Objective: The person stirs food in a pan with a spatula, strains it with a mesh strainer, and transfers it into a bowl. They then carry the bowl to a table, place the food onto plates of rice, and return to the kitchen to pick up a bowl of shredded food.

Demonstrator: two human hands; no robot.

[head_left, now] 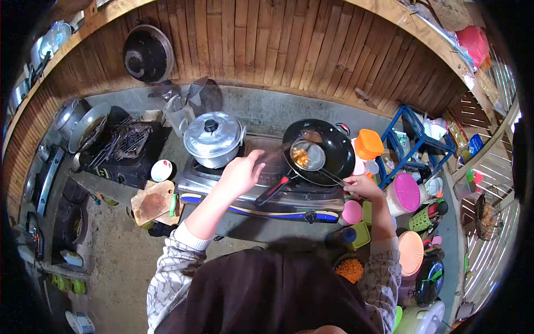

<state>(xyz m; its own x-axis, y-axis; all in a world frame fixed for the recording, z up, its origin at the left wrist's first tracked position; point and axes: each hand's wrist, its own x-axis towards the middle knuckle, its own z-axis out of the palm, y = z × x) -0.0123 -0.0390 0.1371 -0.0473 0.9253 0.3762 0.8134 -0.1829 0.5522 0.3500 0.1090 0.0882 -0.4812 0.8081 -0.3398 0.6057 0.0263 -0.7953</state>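
My left hand [243, 173] is closed around the dark, motion-blurred handle of a spatula [276, 151], whose far end reaches over the black wok [339, 146]. In my right hand [361, 186] is the thin handle of a mesh strainer [316, 157]. The strainer sits over the wok, with small golden-brown fried pieces [300, 158] in it. The wok rests on the right side of a steel gas stove [261, 196], its black and red handle [272, 191] pointing toward me. What lies beneath the strainer is partly hidden.
A lidded aluminium pot [213, 146] stands on the stove's left side. Further left are a cutting board [156, 204] and a second stove [125, 147]. To the right are an orange container [369, 145], a blue rack [409, 142], several tubs and a bowl of orange shreds [349, 270].
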